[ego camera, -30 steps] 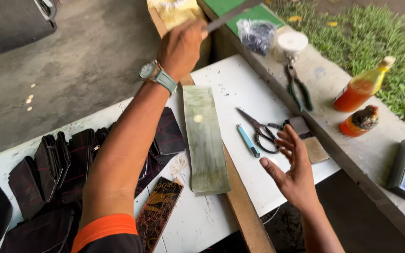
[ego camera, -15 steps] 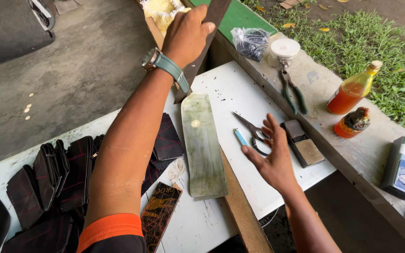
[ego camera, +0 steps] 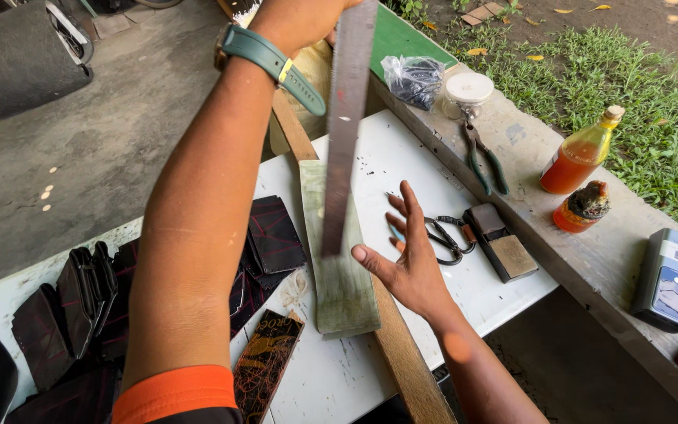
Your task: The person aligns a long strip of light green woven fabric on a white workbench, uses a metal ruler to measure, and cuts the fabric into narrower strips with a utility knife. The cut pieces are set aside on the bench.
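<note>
White worktop [ego camera: 433, 149] carries pale green strip [ego camera: 343, 290], lying lengthwise beside wooden batten [ego camera: 402, 353]. My left hand [ego camera: 300, 20] closed round steel ruler [ego camera: 347, 126], held up, tip hanging over strip. My right hand [ego camera: 410, 259] open, fingers spread, empty, just beside strip, scissors [ego camera: 441, 235] behind it. Best lower ruler flat, parallel with strip edge, right palm pinning strip first.
</note>
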